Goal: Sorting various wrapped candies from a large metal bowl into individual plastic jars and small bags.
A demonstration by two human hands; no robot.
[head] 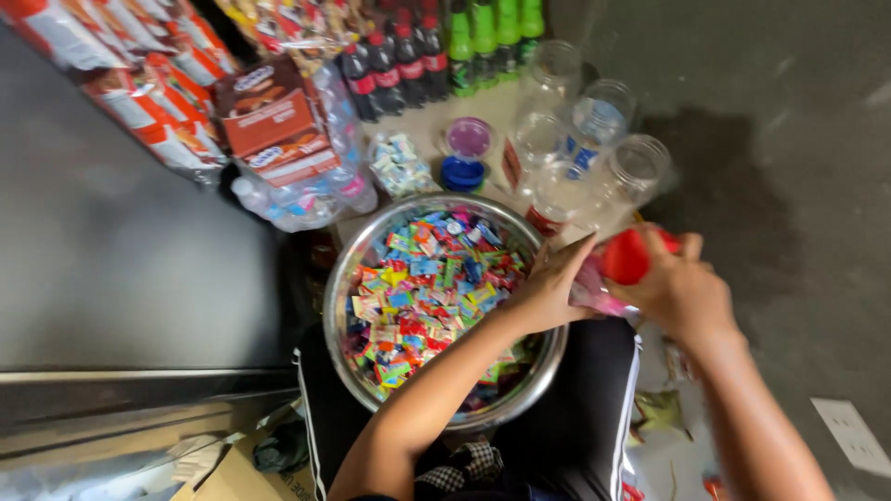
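We have both hands on 1 clear jar [590, 289] held at the right rim of the bowl [345, 278]. Our right hand [676, 289] is curled over its red lid [629, 256], fingers wrapped round the cap. Our left hand [549, 286] grips the jar's body from the side, fingers closed against the plastic; pink shows through the jar wall.

The steel bowl sits on our lap, heaped with small candies [427, 288] in blue, red, yellow and green wrappers.

Beyond the bowl stand 5 empty jars [594, 139], clear, lidless, some with a red or blue label patch on the side. Just left of them lie a blue lid [462, 173] and a purple-tinted one [469, 137]. A clear bag of pale sweets [399, 165] lies beside these.

At the top stand dark cola bottles [397, 65] with red labels, and next to them green bottles [492, 32]. Further left, a brown and orange carton [271, 121] rests on a shrink-wrapped pack of water bottles [306, 199]. Red and white packets [139, 74] run in a row along the top-left edge.

A white card [852, 434] lies on the grey floor at lower right.
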